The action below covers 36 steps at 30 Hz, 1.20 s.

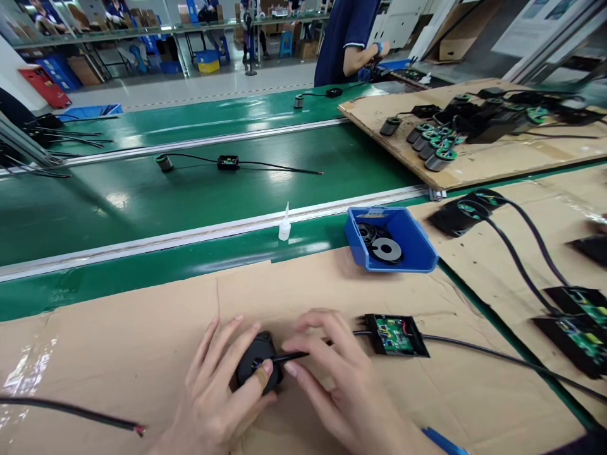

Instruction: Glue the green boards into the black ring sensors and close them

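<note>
My left hand (220, 385) is closed around a round black motor housing (265, 347) on the cardboard, its thumb pressed on the housing's face beside a small opening with coloured wires. From that opening a black cable (289, 357) runs to the right. My right hand (334, 370) pinches this cable between thumb and forefinger. Beyond the right hand, the cable appears to lead on to a black box with a green circuit board (395, 335), lying open-topped. Another cable leaves that box towards the right edge.
A blue bin (403, 249) holds black and grey rings. Behind my hands stands a small white dropper bottle (284, 229). Wired motors lie on a board (379, 142) at right and on the green conveyor (199, 196). A cable end (95, 417) lies at left. A co-worker (344, 47) stands across.
</note>
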Each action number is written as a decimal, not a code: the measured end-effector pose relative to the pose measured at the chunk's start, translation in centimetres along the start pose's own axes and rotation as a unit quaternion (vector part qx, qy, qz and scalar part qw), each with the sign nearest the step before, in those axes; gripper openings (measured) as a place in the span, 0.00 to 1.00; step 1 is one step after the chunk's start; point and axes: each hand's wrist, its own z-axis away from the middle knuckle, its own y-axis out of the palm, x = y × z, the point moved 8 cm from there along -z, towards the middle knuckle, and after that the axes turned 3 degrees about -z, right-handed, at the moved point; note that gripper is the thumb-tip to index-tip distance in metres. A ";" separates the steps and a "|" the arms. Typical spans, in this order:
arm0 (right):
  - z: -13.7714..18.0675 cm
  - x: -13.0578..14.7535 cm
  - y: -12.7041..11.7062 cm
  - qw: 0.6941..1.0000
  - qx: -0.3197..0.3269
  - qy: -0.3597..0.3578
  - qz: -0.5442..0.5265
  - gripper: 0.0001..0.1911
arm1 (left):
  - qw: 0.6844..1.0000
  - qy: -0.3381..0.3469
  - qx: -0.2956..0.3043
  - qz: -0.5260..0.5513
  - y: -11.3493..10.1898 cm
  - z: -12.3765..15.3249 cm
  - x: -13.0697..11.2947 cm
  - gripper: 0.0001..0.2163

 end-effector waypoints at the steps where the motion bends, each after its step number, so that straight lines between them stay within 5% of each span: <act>1: 0.6 0.0 -0.1 1.000 -0.003 0.004 0.016 0.08 | 1.000 -0.006 0.006 0.014 0.1 0.0 0.1 0.12; 7: 3.6 -1.4 3.7 0.981 0.142 0.133 -0.020 0.19 | 0.996 -0.030 0.016 0.084 0.4 0.1 0.6 0.07; 10: 3.8 -1.4 5.1 0.968 0.136 0.184 -0.101 0.26 | 0.997 -0.022 -0.017 0.069 -0.1 0.2 -0.2 0.10; 14: 4.4 -1.5 6.4 0.934 0.083 0.236 -0.255 0.31 | 0.993 -0.096 -0.044 0.053 -0.6 0.5 0.1 0.16; 19: 5.3 -2.1 7.4 0.862 0.026 0.250 -0.440 0.34 | 0.990 -0.032 -0.055 0.129 -2.0 0.0 -0.8 0.16; 21: 5.7 -2.5 7.4 0.860 0.014 0.254 -0.443 0.33 | 0.960 -0.136 0.004 0.245 -1.3 -0.2 0.7 0.23; 24: 6.1 -2.8 7.4 0.872 0.008 0.244 -0.425 0.30 | 0.866 -0.302 0.122 0.380 0.8 0.4 2.0 0.22; 29: 6.1 -2.6 7.3 0.885 0.004 0.218 -0.412 0.27 | 0.767 -0.347 0.236 0.486 2.7 0.4 1.5 0.22; 36: 5.9 -2.7 7.4 0.894 -0.013 0.225 -0.386 0.26 | 0.776 -0.355 0.242 0.462 3.6 0.6 1.8 0.22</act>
